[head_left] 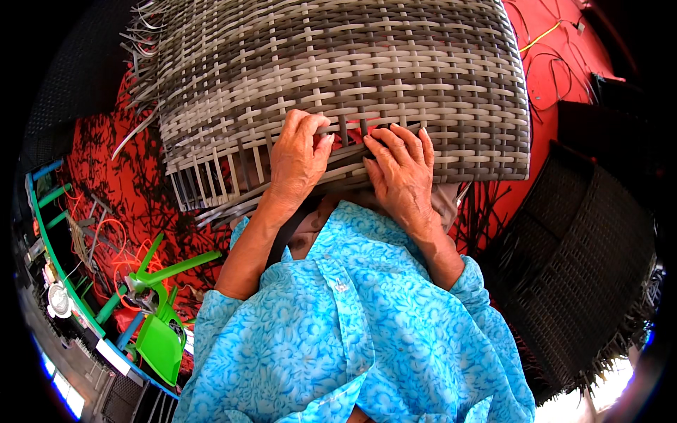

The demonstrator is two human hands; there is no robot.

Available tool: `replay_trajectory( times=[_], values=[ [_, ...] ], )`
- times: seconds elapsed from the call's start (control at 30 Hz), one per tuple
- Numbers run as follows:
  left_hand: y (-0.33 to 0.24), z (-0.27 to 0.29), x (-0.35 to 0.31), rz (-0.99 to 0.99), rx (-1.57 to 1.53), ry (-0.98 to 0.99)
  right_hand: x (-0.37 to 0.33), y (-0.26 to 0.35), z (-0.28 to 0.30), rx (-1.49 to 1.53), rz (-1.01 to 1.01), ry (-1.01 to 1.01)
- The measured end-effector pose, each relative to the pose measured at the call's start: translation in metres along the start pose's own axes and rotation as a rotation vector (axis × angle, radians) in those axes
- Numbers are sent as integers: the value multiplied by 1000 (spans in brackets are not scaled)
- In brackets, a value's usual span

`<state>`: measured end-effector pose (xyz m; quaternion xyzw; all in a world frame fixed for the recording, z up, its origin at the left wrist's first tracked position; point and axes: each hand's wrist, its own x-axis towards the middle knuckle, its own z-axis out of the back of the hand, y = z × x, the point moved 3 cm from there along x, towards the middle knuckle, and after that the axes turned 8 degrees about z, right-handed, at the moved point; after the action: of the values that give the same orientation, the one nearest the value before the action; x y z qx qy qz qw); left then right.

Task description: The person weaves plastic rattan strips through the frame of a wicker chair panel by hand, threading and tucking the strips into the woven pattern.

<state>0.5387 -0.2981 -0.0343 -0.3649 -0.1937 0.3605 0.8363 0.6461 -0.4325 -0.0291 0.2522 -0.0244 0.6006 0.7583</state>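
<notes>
Across my lap lies a woven wicker panel [338, 77] of flat light and dark grey strips. Close to its near edge, my left hand [300, 155] pinches a strip between thumb and bent fingers. My right hand [403, 173] is curled over the loose weaving strips [345, 158], thumb below and fingers above. Between the hands the weave is open, and red floor shows through the gap. Bare upright strips [218, 176] stand along the near left edge, with the loose strip ends running past them. My fingertips partly hide the strips they hold.
Strip ends [144, 42] fringe the panel's far left side. Dark scraps litter the red floor [116, 176]. A green dustpan [161, 349] and a green plastic frame [176, 268] are at left, near an orange cord [116, 233]. Dark woven pieces [571, 261] stand at right.
</notes>
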Motion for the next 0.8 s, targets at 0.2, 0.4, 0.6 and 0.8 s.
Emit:
replay_trajectory(
  times=[0.2, 0.4, 0.6, 0.8],
  values=[
    [-3, 4, -19, -64, -2, 30, 31, 0, 12, 41, 42, -112],
    [-5, 3, -28, -75, 17, 30, 48, -4, -5, -29, 131, 94],
    [-1, 2, -30, -62, 9, 29, 49, -2, -23, -84, 112, 163],
    [2, 3, -30, -79, 20, 5, 52, -9, -35, -54, 70, 165]
  ],
)
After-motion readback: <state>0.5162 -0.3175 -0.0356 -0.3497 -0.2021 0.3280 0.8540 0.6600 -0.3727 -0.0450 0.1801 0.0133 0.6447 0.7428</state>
